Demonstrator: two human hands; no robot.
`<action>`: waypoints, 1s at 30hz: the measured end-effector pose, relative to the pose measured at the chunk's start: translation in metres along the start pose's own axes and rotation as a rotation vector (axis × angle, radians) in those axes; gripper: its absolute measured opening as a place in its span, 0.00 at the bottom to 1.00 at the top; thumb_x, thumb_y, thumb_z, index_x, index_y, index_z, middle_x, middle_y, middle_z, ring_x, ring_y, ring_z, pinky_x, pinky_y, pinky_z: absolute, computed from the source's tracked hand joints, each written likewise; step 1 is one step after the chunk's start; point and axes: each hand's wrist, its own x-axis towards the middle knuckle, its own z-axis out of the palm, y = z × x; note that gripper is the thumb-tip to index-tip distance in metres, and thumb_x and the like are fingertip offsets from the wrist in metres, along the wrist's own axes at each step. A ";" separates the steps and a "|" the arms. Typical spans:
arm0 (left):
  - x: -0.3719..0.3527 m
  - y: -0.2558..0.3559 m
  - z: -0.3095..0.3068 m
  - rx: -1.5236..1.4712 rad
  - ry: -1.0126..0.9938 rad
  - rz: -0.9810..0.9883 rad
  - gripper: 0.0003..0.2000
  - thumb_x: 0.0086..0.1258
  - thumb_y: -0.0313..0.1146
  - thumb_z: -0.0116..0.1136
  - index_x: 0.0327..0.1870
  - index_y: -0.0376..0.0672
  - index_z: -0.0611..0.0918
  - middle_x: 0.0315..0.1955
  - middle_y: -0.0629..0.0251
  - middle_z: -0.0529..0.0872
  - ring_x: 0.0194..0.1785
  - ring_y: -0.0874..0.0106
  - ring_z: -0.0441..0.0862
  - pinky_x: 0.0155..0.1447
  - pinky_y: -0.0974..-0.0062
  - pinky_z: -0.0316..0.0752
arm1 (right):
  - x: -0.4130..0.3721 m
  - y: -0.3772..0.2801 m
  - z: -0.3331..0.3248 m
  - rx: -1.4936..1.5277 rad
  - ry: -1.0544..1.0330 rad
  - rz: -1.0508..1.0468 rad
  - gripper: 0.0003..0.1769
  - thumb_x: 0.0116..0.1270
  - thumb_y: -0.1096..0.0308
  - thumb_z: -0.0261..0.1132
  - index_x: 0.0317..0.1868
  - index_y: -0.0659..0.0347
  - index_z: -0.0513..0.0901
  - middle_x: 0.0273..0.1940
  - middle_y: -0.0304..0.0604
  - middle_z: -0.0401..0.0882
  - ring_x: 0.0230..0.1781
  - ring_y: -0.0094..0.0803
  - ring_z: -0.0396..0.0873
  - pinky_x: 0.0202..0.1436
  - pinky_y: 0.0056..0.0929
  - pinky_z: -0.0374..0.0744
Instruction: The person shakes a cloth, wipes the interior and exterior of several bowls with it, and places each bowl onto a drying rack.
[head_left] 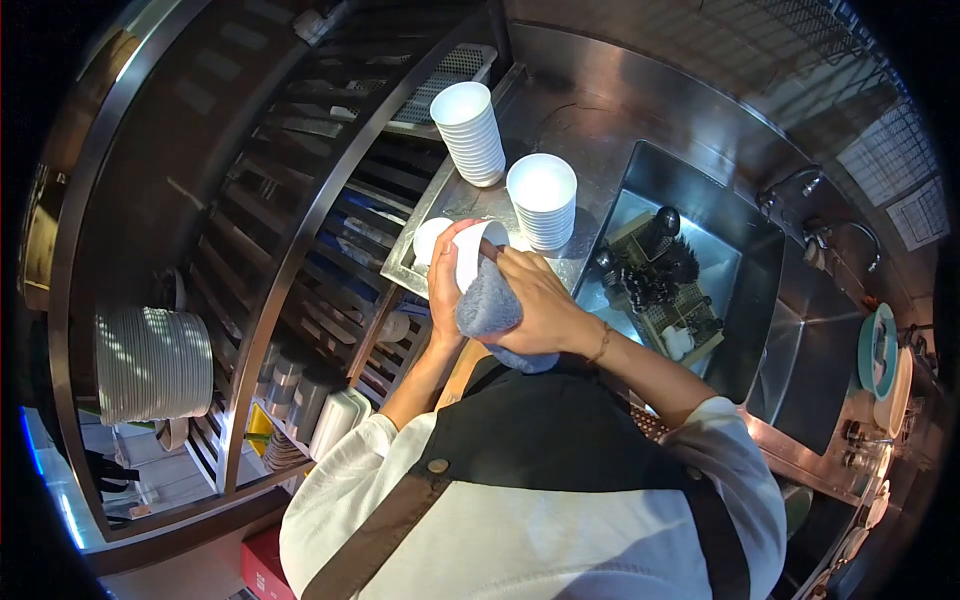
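My left hand is closed around a white cup, which is tilted with its mouth towards my right hand. A grey-blue cloth is gripped in my right hand, whose fingertips reach to the cup's mouth. Part of the cloth hangs below the hand in front of the dark apron. Just beyond my left hand, another white piece lies on the steel counter, partly hidden. Two tall stacks of white cups stand farther back, one stack near the counter's left edge and a nearer stack to its right.
On the right, a sink holds a crate with dark utensils. Taps are mounted behind it. A slatted rack borders the counter on the left, with stacked plates on its lower level. Teal dishware sits far right.
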 end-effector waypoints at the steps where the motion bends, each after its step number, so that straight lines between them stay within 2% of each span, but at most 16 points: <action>1: 0.000 0.003 0.000 0.023 -0.016 0.050 0.22 0.75 0.43 0.34 0.56 0.35 0.74 0.51 0.55 0.77 0.55 0.67 0.75 0.61 0.72 0.66 | 0.001 0.000 0.004 -0.046 0.012 0.023 0.51 0.44 0.49 0.75 0.63 0.72 0.65 0.57 0.58 0.69 0.59 0.45 0.67 0.64 0.37 0.61; 3: 0.002 0.002 -0.001 0.047 -0.030 0.105 0.22 0.74 0.44 0.35 0.55 0.35 0.75 0.51 0.54 0.78 0.56 0.66 0.75 0.61 0.70 0.65 | 0.004 0.009 0.010 -0.093 0.025 0.042 0.49 0.45 0.50 0.75 0.62 0.71 0.66 0.55 0.58 0.71 0.58 0.44 0.69 0.63 0.36 0.64; 5: 0.002 -0.009 -0.006 0.271 -0.029 0.331 0.24 0.73 0.46 0.38 0.53 0.34 0.76 0.52 0.50 0.78 0.57 0.60 0.74 0.63 0.65 0.64 | 0.008 0.020 0.016 0.608 -0.132 0.298 0.38 0.52 0.55 0.73 0.59 0.67 0.71 0.51 0.51 0.76 0.54 0.36 0.74 0.58 0.32 0.70; 6: 0.001 -0.014 -0.007 0.273 -0.031 0.328 0.24 0.73 0.46 0.38 0.53 0.34 0.76 0.52 0.50 0.78 0.57 0.60 0.74 0.63 0.65 0.64 | 0.006 0.019 0.017 0.611 -0.131 0.300 0.38 0.52 0.55 0.73 0.59 0.67 0.71 0.51 0.51 0.76 0.54 0.36 0.74 0.58 0.32 0.70; 8: 0.001 -0.023 -0.008 0.425 -0.091 0.707 0.26 0.72 0.49 0.39 0.52 0.32 0.76 0.54 0.46 0.76 0.60 0.54 0.71 0.66 0.62 0.60 | 0.004 0.016 0.016 1.224 0.096 0.461 0.27 0.57 0.62 0.71 0.55 0.63 0.75 0.46 0.43 0.79 0.50 0.27 0.76 0.54 0.27 0.73; 10: 0.004 -0.013 -0.007 0.502 -0.129 0.770 0.27 0.72 0.50 0.38 0.55 0.32 0.74 0.54 0.45 0.75 0.61 0.52 0.71 0.66 0.60 0.60 | 0.001 0.021 0.018 1.285 0.109 0.474 0.22 0.58 0.69 0.70 0.53 0.62 0.77 0.46 0.38 0.79 0.50 0.24 0.75 0.55 0.27 0.72; 14: 0.005 0.003 -0.011 0.416 -0.099 0.499 0.27 0.72 0.49 0.43 0.61 0.34 0.69 0.54 0.50 0.77 0.58 0.61 0.74 0.64 0.62 0.65 | -0.006 0.033 0.000 1.430 0.097 0.446 0.22 0.57 0.70 0.70 0.52 0.62 0.77 0.45 0.37 0.80 0.49 0.25 0.76 0.54 0.27 0.73; 16: 0.005 0.011 -0.030 -0.195 -0.407 -0.481 0.27 0.71 0.50 0.49 0.60 0.36 0.70 0.53 0.57 0.78 0.57 0.68 0.75 0.61 0.66 0.67 | -0.021 0.045 -0.003 1.450 -0.001 0.476 0.20 0.58 0.72 0.69 0.52 0.61 0.77 0.44 0.37 0.80 0.47 0.25 0.76 0.54 0.26 0.73; 17: 0.010 0.015 -0.040 -0.273 -0.491 -0.615 0.28 0.68 0.47 0.56 0.62 0.35 0.70 0.54 0.60 0.77 0.57 0.70 0.76 0.60 0.69 0.70 | -0.028 0.055 0.002 1.480 -0.033 0.407 0.19 0.59 0.72 0.68 0.51 0.62 0.77 0.44 0.38 0.79 0.47 0.25 0.76 0.53 0.26 0.73; 20: 0.008 -0.029 -0.059 -0.579 -0.614 -0.801 0.25 0.66 0.43 0.60 0.59 0.37 0.72 0.50 0.61 0.80 0.55 0.71 0.77 0.59 0.69 0.71 | -0.037 0.066 0.000 1.603 -0.019 0.468 0.17 0.60 0.70 0.68 0.50 0.62 0.77 0.44 0.38 0.79 0.46 0.25 0.76 0.53 0.25 0.73; 21: 0.010 -0.014 -0.048 -0.646 -0.612 -0.775 0.16 0.64 0.38 0.64 0.47 0.39 0.76 0.39 0.71 0.82 0.43 0.78 0.79 0.49 0.79 0.72 | -0.037 0.061 -0.005 1.516 0.087 0.497 0.18 0.63 0.65 0.67 0.51 0.62 0.77 0.45 0.38 0.79 0.47 0.25 0.76 0.54 0.28 0.74; 22: 0.012 -0.003 -0.039 -0.643 -0.621 -0.774 0.16 0.64 0.38 0.64 0.47 0.39 0.76 0.39 0.71 0.82 0.43 0.78 0.79 0.49 0.79 0.72 | -0.034 0.059 -0.009 1.512 0.095 0.492 0.18 0.63 0.65 0.67 0.51 0.62 0.77 0.45 0.38 0.79 0.47 0.25 0.76 0.54 0.28 0.74; 24: 0.010 0.007 -0.023 -0.417 -0.435 -0.480 0.08 0.66 0.33 0.61 0.40 0.39 0.78 0.32 0.74 0.81 0.37 0.82 0.76 0.43 0.80 0.71 | -0.028 0.056 -0.013 1.370 0.522 0.546 0.19 0.67 0.61 0.64 0.53 0.62 0.76 0.47 0.39 0.79 0.49 0.26 0.76 0.57 0.30 0.73; 25: 0.011 0.004 -0.013 -0.158 -0.385 -0.340 0.04 0.67 0.29 0.58 0.37 0.38 0.79 0.30 0.74 0.80 0.34 0.85 0.73 0.38 0.80 0.69 | -0.030 0.050 -0.008 1.366 0.528 0.619 0.24 0.70 0.58 0.60 0.62 0.59 0.69 0.54 0.41 0.75 0.55 0.31 0.74 0.60 0.36 0.72; 26: 0.014 -0.001 -0.002 0.077 -0.363 -0.190 0.05 0.67 0.28 0.58 0.37 0.35 0.80 0.28 0.71 0.80 0.34 0.84 0.74 0.39 0.80 0.70 | -0.028 0.037 0.007 1.430 0.595 0.502 0.24 0.70 0.59 0.59 0.63 0.58 0.68 0.56 0.39 0.74 0.57 0.31 0.72 0.63 0.36 0.70; 30: 0.049 0.011 0.029 0.400 -0.247 0.323 0.08 0.63 0.27 0.61 0.40 0.33 0.81 0.30 0.58 0.83 0.35 0.67 0.80 0.42 0.74 0.72 | -0.052 0.010 0.024 1.467 0.597 0.475 0.26 0.69 0.57 0.59 0.65 0.55 0.66 0.58 0.38 0.72 0.60 0.33 0.70 0.66 0.38 0.67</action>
